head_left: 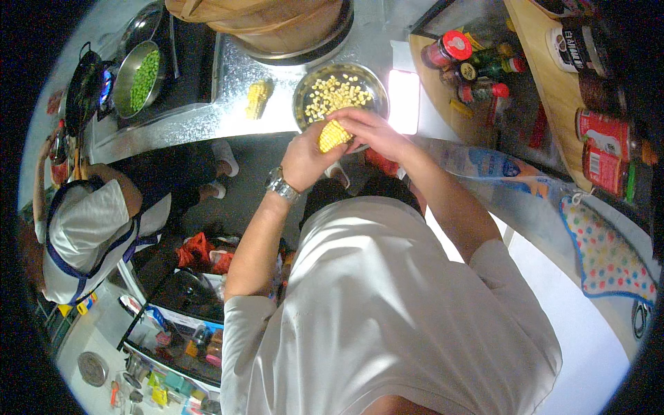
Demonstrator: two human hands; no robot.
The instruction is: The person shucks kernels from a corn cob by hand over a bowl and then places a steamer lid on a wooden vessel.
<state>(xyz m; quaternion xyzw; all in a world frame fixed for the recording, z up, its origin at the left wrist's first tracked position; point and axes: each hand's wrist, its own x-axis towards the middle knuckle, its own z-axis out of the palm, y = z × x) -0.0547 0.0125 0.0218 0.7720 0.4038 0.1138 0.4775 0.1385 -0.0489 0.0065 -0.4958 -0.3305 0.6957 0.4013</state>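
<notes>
A piece of yellow corn cob (333, 136) is held between my two hands, over the near edge of a round metal bowl (384, 106). My left hand (310, 156), below a metal wristwatch (282, 185), grips the cob from the left. My right hand (371, 130) lies against its right side with the fingers over its top; the fingertips are partly hidden. Loose corn kernels (337, 96) are scattered in the bowl. Another piece of corn cob (257, 98) lies on the shiny counter, left of the bowl.
Behind the bowl stands a large wooden tub (280, 31). A pan of green peas (146, 80) and a wok (82, 96) by a lit burner are at left, near another person (91, 228). A lit phone (404, 101) lies right of the bowl; jars and bottles (480, 65) stand farther right.
</notes>
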